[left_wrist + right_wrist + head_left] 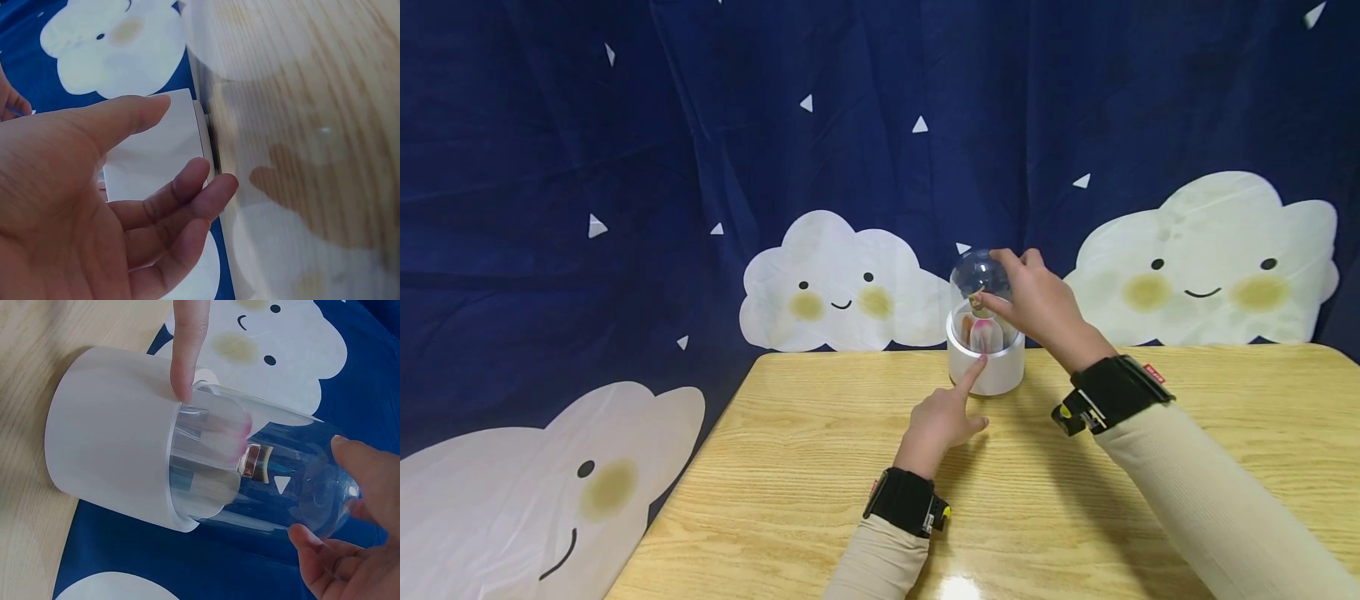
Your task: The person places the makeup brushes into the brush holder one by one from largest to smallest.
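A clear dome cover [972, 273] sits in the raised rim of a round white base [992, 378] at the table's far edge. My right hand [1043, 302] grips the dome's rounded top, thumb on one side and fingers on the other. My left hand [942, 417] reaches from the front, its straight index fingertip at the base's upper rim. In the left wrist view, the other fingers [159, 228] are loosely bent beside the white base [159, 147]. Through the dome show translucent petal-like pieces [219, 422], one pink-edged, and a small gold-brown piece [257, 464].
The wooden table [820, 467] ends just behind the white base. A dark blue curtain [865, 100] with white triangles and smiling clouds [842, 283] hangs behind and to the left. A black strap [1120, 396] with a small camera wraps each wrist.
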Motion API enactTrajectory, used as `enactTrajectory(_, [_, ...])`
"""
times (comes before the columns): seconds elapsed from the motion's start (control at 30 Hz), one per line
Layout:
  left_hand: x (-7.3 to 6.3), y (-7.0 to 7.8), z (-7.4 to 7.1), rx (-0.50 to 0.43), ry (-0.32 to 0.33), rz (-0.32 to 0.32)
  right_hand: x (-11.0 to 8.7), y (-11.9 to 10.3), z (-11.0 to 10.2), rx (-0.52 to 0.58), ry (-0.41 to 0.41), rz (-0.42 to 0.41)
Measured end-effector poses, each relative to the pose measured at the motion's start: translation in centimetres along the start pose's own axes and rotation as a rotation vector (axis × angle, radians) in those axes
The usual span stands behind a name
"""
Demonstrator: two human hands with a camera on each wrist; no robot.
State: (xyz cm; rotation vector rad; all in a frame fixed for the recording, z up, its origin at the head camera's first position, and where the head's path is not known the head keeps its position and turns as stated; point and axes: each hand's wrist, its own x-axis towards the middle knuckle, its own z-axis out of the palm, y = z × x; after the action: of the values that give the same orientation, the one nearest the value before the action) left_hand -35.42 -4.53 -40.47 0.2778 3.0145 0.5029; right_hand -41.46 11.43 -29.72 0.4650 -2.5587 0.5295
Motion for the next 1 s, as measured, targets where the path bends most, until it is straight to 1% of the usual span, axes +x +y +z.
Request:
enactTrajectory(0.5, [0.1,0.0,0.2,-0.007,0.009,-0.014,-0.1,-0.3,0.1,0.013,-0.015,0.004])
enactTrajectory(0.7, [-0.1,-0.1,0.2,-0.024,0.006,-0.011,-0.6,-0.4,0.6,0.004,-0.016,0.004])
enactTrajectory(0.8, [-0.2,0.0,0.2,-0.021,0.009,-0.007,-0.9,-0.3,0.9,-0.001,-0.005,0.000])
enactTrajectory(1.0, [0.1,-0.2,0.3,-0.020,0.017,0.000,-1.1,-0.2,1.0,-0.002,-0.003,0.007])
